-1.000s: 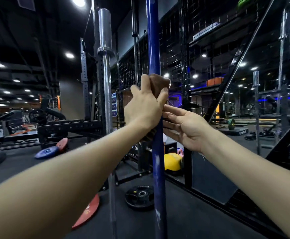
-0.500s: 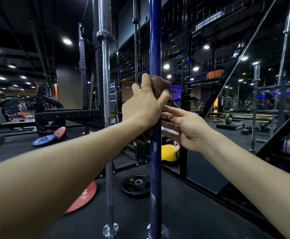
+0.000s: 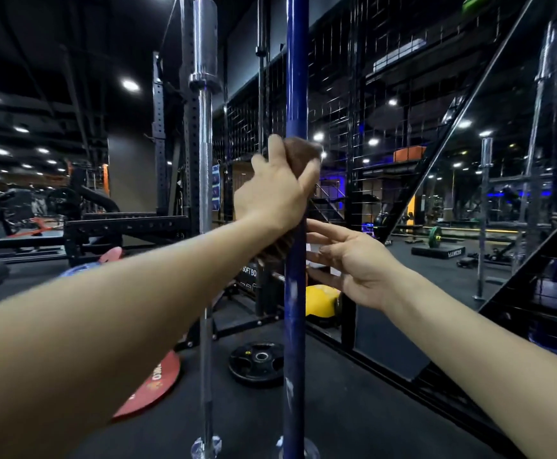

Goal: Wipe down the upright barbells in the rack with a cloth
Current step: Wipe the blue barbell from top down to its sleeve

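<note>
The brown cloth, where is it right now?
In the head view, the brown cloth is wrapped round the blue barbell, gripped by the left hand, right of the chrome barbell.

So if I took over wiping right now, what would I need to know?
Left hand grips the brown cloth, wrapped round the blue barbell about halfway up.
Right hand is open beside the bar just below, fingers reaching toward it; touch unclear.
The silver barbell stands upright to the left, no hand on it.
Done: can't tell how much is clean.
Left: finish the blue bar, then the silver one.
</note>
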The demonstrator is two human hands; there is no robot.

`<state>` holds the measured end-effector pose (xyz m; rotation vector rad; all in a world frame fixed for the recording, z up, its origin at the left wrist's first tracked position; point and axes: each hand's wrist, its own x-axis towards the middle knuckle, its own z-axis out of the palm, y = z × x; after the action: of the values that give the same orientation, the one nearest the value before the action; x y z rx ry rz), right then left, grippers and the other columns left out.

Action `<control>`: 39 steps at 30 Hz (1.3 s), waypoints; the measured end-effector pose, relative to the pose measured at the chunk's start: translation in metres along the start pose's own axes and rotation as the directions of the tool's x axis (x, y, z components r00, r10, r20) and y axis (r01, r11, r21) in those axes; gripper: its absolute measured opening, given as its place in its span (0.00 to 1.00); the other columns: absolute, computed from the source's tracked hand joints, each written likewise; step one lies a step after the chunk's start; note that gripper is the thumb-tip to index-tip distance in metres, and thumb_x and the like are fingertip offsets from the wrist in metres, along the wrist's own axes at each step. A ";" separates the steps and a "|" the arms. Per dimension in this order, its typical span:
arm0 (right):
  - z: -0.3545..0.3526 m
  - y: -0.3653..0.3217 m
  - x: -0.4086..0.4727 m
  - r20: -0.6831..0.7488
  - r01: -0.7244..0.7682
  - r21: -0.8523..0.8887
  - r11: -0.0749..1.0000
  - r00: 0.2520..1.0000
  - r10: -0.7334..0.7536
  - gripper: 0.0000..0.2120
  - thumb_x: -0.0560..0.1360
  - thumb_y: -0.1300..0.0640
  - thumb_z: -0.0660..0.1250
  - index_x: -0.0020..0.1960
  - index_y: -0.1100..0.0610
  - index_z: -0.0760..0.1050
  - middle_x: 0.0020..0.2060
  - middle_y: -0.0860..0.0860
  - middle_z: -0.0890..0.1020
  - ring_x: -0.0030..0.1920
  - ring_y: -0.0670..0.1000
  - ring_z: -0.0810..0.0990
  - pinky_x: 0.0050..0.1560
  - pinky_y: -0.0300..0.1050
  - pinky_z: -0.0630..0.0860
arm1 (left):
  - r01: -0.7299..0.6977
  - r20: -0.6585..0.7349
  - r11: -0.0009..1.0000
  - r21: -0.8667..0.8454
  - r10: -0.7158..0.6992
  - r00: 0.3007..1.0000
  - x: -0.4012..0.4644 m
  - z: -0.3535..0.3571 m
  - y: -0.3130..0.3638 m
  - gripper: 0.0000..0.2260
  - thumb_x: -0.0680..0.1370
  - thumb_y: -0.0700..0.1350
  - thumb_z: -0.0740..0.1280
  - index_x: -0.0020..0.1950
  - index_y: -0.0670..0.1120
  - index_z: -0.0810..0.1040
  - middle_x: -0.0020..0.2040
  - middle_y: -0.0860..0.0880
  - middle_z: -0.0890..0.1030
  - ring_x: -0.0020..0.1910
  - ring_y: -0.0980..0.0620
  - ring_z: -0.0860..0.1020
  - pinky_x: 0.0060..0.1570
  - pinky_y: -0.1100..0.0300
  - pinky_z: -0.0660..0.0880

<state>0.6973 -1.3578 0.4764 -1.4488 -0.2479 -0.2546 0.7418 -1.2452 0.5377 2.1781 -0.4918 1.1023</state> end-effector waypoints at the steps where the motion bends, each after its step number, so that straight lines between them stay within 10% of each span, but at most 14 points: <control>1: -0.001 0.000 0.001 0.009 0.003 -0.008 1.000 1.000 -0.002 0.25 0.78 0.74 0.51 0.52 0.50 0.79 0.45 0.47 0.83 0.44 0.48 0.81 0.51 0.46 0.74 | 0.000 -0.025 1.000 -0.001 0.000 1.000 0.004 0.000 0.002 0.26 0.78 0.65 0.51 0.66 0.48 0.58 0.57 0.43 0.71 0.48 0.39 0.78 0.41 0.52 0.67; 10: 0.007 0.020 0.005 -0.140 0.053 0.055 0.997 0.989 -0.044 0.12 0.80 0.59 0.61 0.46 0.49 0.81 0.40 0.45 0.84 0.45 0.46 0.81 0.50 0.43 0.77 | 0.094 0.172 0.995 0.022 -0.096 0.980 -0.090 0.029 -0.035 0.23 0.77 0.65 0.50 0.63 0.51 0.61 0.58 0.46 0.72 0.52 0.39 0.78 0.47 0.50 0.72; 14: 0.012 0.014 0.001 -0.158 0.027 0.075 0.997 0.987 -0.015 0.07 0.78 0.58 0.64 0.44 0.50 0.79 0.32 0.43 0.83 0.35 0.43 0.81 0.39 0.37 0.75 | 0.006 0.098 0.999 0.052 -0.011 0.995 -0.049 0.011 -0.022 0.25 0.78 0.65 0.51 0.67 0.51 0.58 0.61 0.44 0.71 0.54 0.38 0.77 0.46 0.51 0.68; 39: 0.002 0.015 0.000 -0.058 0.062 -0.056 0.997 0.996 -0.065 0.11 0.81 0.58 0.60 0.47 0.48 0.79 0.38 0.44 0.83 0.40 0.43 0.80 0.45 0.39 0.74 | 0.028 -0.003 0.993 -0.113 -0.029 1.000 -0.020 0.012 -0.011 0.20 0.79 0.64 0.50 0.61 0.50 0.60 0.53 0.47 0.71 0.48 0.40 0.77 0.41 0.51 0.66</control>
<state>0.7023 -1.3538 0.4629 -1.4864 -0.2400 -0.3581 0.7434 -1.2445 0.5121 2.0776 -0.5070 1.0388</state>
